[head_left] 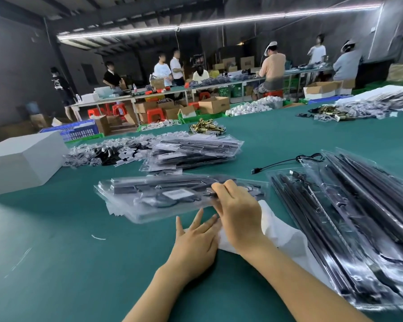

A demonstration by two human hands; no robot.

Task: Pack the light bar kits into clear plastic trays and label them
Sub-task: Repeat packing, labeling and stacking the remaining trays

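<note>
Bare mat point(56, 263) lies open at near left. A white box point(21, 159) blocks far left; tray stacks point(358, 228) crowd the right.

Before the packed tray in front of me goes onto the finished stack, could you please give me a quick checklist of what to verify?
1. White label on the tray: present on top, ok.
2. Right hand holding the tray's near edge: fingers curled on it, ok.
3. Left hand free: lies flat on the white sheet, ok.
4. Tray fully closed: blurred, cannot tell.
5. Finished stack behind it, level enough to take another: ok.
6. Loose black cable off the path: lies to the right, ok.
</note>
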